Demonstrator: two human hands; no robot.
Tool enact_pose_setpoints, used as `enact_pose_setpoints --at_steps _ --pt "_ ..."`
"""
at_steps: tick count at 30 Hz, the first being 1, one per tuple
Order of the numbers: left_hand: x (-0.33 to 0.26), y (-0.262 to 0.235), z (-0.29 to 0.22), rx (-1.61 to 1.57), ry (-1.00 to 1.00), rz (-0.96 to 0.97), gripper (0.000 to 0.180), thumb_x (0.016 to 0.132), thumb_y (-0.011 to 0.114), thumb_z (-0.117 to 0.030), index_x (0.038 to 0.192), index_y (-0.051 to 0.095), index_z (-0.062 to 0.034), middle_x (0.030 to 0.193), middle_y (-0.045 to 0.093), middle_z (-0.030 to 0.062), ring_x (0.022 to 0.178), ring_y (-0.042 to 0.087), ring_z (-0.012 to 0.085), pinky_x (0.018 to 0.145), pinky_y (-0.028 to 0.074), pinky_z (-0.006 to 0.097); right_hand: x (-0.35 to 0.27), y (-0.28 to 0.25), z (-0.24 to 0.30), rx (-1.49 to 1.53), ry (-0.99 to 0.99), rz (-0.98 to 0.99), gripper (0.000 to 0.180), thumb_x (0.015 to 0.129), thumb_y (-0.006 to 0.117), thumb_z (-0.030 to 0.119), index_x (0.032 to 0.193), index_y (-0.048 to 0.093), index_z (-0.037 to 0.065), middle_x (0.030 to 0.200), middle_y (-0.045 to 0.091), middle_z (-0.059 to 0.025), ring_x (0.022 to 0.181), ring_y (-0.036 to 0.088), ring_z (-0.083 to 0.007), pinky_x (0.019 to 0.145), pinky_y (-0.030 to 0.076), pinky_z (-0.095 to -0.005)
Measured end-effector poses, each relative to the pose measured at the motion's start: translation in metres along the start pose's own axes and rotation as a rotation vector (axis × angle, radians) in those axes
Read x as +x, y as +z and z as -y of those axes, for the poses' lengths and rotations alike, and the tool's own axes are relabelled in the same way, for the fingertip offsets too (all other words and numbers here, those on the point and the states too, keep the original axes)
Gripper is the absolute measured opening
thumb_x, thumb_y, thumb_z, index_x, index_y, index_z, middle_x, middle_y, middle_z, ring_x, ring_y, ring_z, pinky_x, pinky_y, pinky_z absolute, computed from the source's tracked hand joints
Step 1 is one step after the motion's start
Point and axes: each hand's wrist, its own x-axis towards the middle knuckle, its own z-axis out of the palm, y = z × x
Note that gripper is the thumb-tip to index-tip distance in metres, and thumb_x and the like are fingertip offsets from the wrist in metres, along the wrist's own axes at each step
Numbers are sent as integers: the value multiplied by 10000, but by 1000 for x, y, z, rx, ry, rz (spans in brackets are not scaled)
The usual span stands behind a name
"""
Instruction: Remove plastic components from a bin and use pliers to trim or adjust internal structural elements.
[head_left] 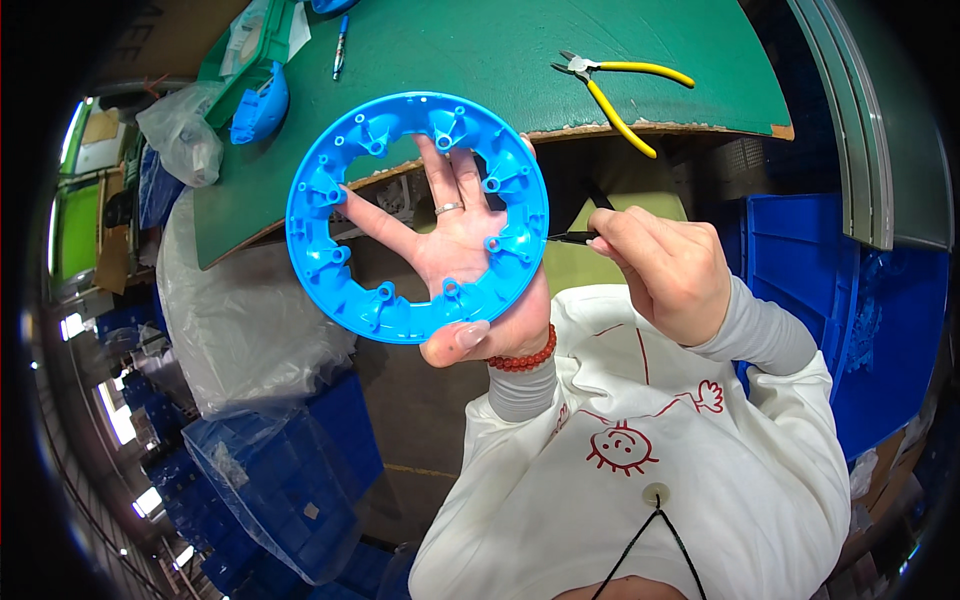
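A bright blue plastic ring (306, 222), its inner side lined with small posts and ribs, is tilted up over the table's near edge. My left hand (458, 245) holds it from behind and below, thumb on the near rim and the other fingers spread behind the opening. My right hand (672, 268) is closed around a slim black tool (570, 237), whose thin tip meets the ring's right outer edge. The tool's kind is hard to make out, since my fingers cover much of it.
Yellow-handled side cutters (625, 68) and a blue pen (341, 48) lie on the green table (470, 50). A curved blue part (261, 105) sits by a green tray (270, 40) at far left. Blue bins (800, 265) stand right; plastic-covered bins (270, 480) are at lower left.
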Motion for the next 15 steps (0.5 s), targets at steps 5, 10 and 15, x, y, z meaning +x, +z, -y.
enact_pose_setpoints --at_steps 5,10,15 --pt "2 -1 0 12 -11 -15 1074 449 686 -259 1404 200 -346 1358 271 200 1259 292 344 1065 210 554 0 -6 1 114 17 89 159 769 624 -9 905 547 -38 668 550 -128 528 569 -256 442 432 -309" --pt "1 1 1 27 -15 -32 1069 446 663 -241 1404 199 -344 1353 276 205 1258 291 348 1061 213 555 1 -3 1 30 14 46 144 781 624 64 877 539 -2 632 494 -84 504 544 -213 418 420 -299" --pt "2 2 4 43 -21 -52 1065 443 640 -224 1405 199 -341 1349 281 210 1258 290 352 1058 217 557 1 -4 8 -159 13 97 138 790 620 124 857 532 41 587 427 -55 466 509 -197 395 412 -297"
